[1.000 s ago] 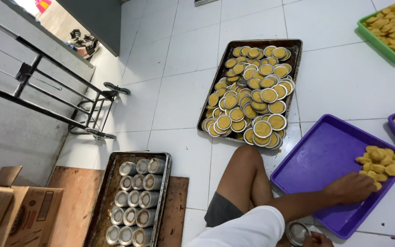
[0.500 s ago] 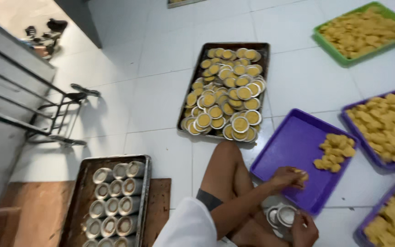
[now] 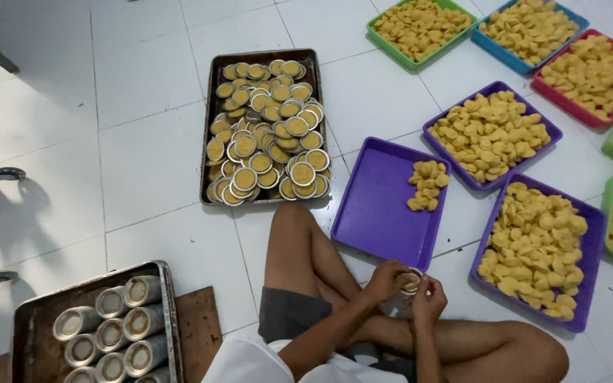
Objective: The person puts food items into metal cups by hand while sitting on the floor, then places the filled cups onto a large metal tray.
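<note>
We hold a small round tin mould (image 3: 411, 281) between our left hand (image 3: 384, 281) and right hand (image 3: 428, 298), both closed on it, its open face upward, near the purple tray (image 3: 377, 206).

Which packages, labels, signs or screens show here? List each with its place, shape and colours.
No labels, signs or screens show; only open containers.
Dark metal tray, floor centre: rectangular, heaped with round yellow-filled tins.
Metal tray, lower left: stacked empty silver tins.
Purple tray, by the knee: nearly bare, few yellow cakes.
Coloured trays, right: purple, green, blue, red, full of yellow cakes.
Left hand and right hand meet on a small round tin.
</note>
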